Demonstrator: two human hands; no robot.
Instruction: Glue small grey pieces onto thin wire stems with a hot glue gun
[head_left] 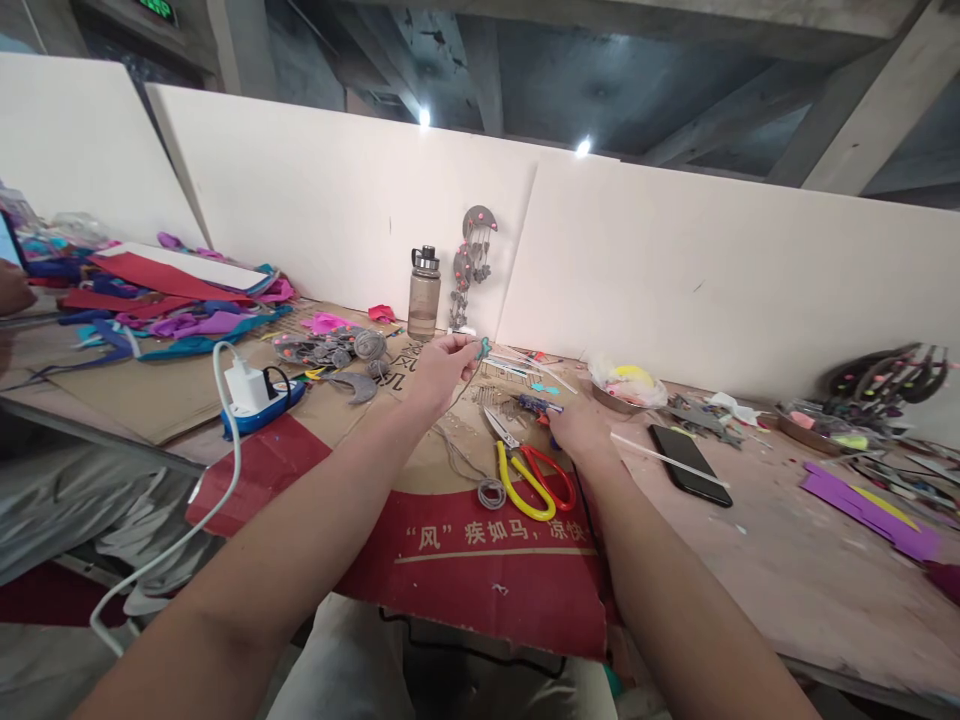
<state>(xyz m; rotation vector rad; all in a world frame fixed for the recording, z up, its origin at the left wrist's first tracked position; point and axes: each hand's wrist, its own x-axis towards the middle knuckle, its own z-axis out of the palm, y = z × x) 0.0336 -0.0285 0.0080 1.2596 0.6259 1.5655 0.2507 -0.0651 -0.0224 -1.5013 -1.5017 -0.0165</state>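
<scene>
My left hand (442, 368) pinches a small teal felt piece (484, 348) above the cardboard. A thin grey cord (466, 388) hangs down from those fingers. My right hand (585, 430) is wrapped round a blue hot glue gun (538, 404), whose nozzle points left toward the middle of the cardboard. A long whitish glue stick (660, 456) sticks out behind that hand, over a black phone (688, 466). Between my forearms lie scissors (525, 485) with one yellow and one red handle, beside a small coil of grey cord (491, 492).
A water bottle (424, 300) and a grey hanging ornament (474, 250) stand by the white panel. Felt scraps (187, 310) pile up at left, near a white charger (246, 385) with its cable. Bowls (628, 388) and purple felt (862, 510) are at right.
</scene>
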